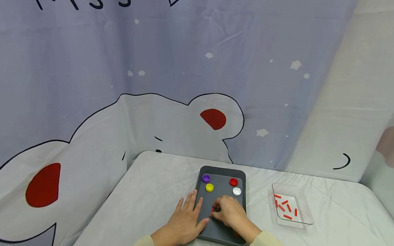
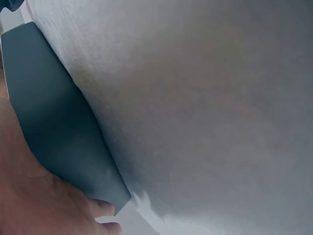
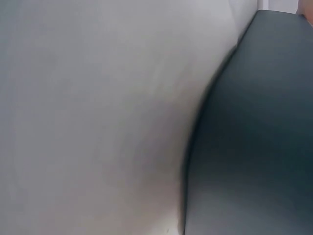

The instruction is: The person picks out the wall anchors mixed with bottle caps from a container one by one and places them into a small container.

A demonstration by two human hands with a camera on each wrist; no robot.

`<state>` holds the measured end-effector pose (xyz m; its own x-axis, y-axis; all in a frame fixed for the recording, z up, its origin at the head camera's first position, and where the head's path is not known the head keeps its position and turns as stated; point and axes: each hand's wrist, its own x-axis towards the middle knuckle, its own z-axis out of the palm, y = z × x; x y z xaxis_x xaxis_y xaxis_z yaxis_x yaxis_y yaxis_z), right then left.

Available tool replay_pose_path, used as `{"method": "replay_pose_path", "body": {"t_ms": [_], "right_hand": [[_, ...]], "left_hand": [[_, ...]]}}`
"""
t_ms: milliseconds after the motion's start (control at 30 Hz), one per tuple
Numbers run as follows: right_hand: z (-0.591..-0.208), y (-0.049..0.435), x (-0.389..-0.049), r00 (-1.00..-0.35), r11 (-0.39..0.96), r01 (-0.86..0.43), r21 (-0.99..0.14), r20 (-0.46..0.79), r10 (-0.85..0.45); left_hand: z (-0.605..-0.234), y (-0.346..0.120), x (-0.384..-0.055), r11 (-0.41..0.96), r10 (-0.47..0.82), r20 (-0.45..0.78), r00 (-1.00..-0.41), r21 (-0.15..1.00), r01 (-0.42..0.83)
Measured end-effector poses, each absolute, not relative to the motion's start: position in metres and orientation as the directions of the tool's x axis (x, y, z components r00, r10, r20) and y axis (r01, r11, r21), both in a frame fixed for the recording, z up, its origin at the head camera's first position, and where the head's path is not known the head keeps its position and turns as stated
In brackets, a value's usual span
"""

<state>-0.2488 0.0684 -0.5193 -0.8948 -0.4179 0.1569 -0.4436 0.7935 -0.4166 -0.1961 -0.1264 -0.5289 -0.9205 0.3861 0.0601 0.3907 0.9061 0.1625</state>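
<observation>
A dark grey tray (image 1: 215, 231) lies on the white-covered table. My left hand (image 1: 185, 222) rests with straight, spread fingers along its left edge; the left wrist view shows this hand (image 2: 39, 200) against the tray's side (image 2: 54, 107). Over the middle of the tray, my right hand (image 1: 231, 211) pinches a small red stick (image 1: 212, 210) between thumb and fingers, its lower end hidden. Farther up the tray sit a purple cap (image 1: 206, 178), a yellow cap (image 1: 209, 187), a red cap (image 1: 233, 182) and a white cap (image 1: 237, 191). The right wrist view mostly shows tray side (image 3: 254, 122) and cloth.
To the right of the tray stands a clear plastic box (image 1: 305, 210) with several short red sticks (image 1: 289, 207) inside. A printed curtain (image 1: 187, 62) hangs behind the table (image 1: 152, 188).
</observation>
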Motion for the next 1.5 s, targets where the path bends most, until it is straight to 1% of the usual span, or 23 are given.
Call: {"method": "replay_pose_path", "body": {"t_ms": [200, 467, 667, 800, 1000, 1233, 1300, 1500], "right_hand": [[-0.519, 0.069, -0.248, -0.901, 0.802, -0.431, -0.413, 0.141, -0.411], [-0.514, 0.079, -0.250, -0.872, 0.727, -0.475, -0.496, 0.152, -0.466], [-0.504, 0.088, -0.249, -0.860, 0.717, -0.504, -0.482, 0.208, -0.465], [-0.498, 0.099, -0.248, -0.845, 0.685, -0.531, -0.499, 0.255, -0.469], [-0.492, 0.120, -0.246, -0.846, 0.648, -0.531, -0.546, 0.292, -0.447], [-0.485, 0.145, -0.246, -0.855, 0.604, -0.516, -0.607, 0.329, -0.400], [-0.482, 0.152, -0.245, -0.858, 0.601, -0.513, -0.613, 0.341, -0.385], [-0.472, 0.177, -0.242, -0.881, 0.615, -0.474, -0.630, 0.326, -0.344]], "left_hand": [[-0.532, -0.126, -0.196, 0.909, 0.382, 0.056, -0.923, 0.159, 0.385], [-0.530, -0.126, -0.196, 0.907, 0.382, 0.054, -0.923, 0.168, 0.385], [-0.534, -0.126, -0.201, 0.910, 0.377, 0.052, -0.925, 0.165, 0.380], [-0.528, -0.125, -0.199, 0.910, 0.375, 0.048, -0.926, 0.172, 0.378], [-0.526, -0.124, -0.196, 0.905, 0.379, 0.052, -0.924, 0.187, 0.382], [-0.532, -0.125, -0.198, 0.899, 0.390, 0.091, -0.916, 0.178, 0.400], [-0.532, -0.125, -0.199, 0.900, 0.391, 0.079, -0.917, 0.175, 0.399], [-0.525, -0.125, -0.196, 0.901, 0.386, 0.056, -0.921, 0.192, 0.389]]}}
